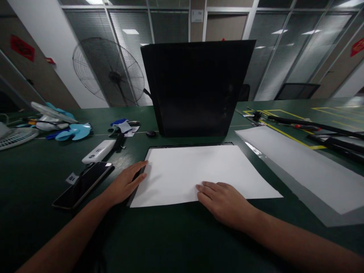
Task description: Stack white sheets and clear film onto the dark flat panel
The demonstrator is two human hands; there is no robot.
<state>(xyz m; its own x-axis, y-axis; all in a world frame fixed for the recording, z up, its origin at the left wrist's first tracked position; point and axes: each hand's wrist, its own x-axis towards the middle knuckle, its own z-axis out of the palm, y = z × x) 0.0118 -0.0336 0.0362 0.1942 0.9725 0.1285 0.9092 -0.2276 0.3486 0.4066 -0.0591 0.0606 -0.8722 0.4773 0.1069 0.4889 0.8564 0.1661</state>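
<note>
under close-set fingers of the right hand (227, 204), white paper (184, 167); left hand (123, 185), thumb apart, meets its edge: uneven pressure could skew it.

No text can be read, even on the white device (102, 149) and tag (72, 178).

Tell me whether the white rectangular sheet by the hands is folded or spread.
Spread: the white rectangular sheet shows all four corners, set well apart, and no visible fold.

Blk phone (83, 185) nr wht device (98, 151)
</note>
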